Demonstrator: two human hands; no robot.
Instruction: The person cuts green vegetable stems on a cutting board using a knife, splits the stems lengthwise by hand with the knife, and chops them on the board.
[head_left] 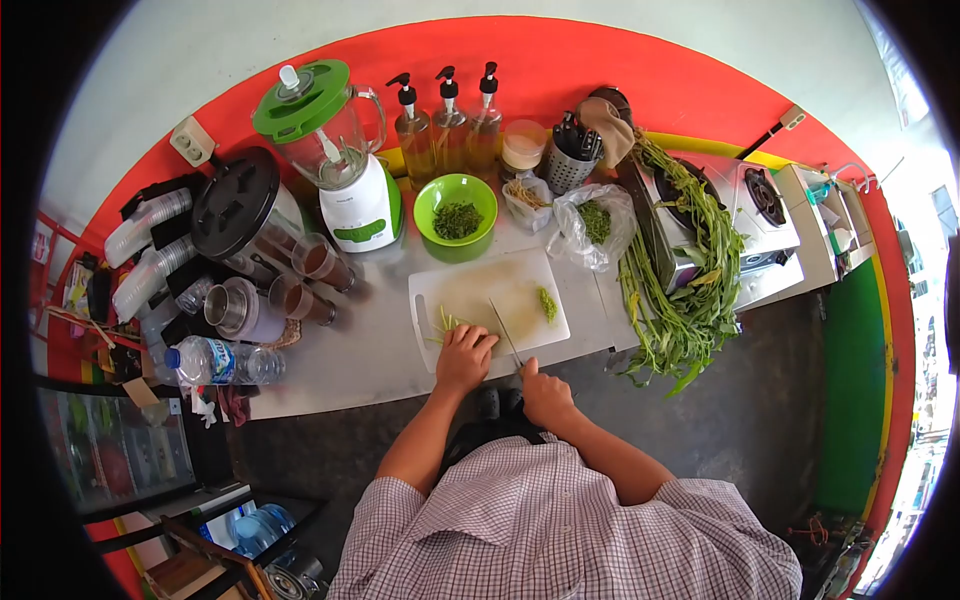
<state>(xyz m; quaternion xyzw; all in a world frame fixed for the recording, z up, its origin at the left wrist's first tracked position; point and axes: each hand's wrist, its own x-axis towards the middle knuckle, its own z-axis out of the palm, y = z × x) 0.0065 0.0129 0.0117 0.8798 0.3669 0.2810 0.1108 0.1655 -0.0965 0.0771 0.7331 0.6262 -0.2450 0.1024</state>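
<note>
A white cutting board (480, 285) lies on the metal counter in front of me. My right hand (546, 396) is closed round the handle of a knife (504, 328), whose blade points up and left over the board. Curled on the board's front left part, my left hand (466, 357) presses down on thin green stalks (447, 322) that stick out past its fingers. A small heap of chopped greens (546, 305) rests on the board's right side. Behind the board, a green bowl (456, 246) holds more chopped greens (457, 220).
Left stand a blender (358, 207), dark cups (322, 264) and a water bottle (230, 361). Pump bottles (449, 130) line the back near a knife holder (569, 168). A plastic bag (597, 228) holds greens. Long leafy stalks (690, 320) hang over the stove (757, 240) and counter edge.
</note>
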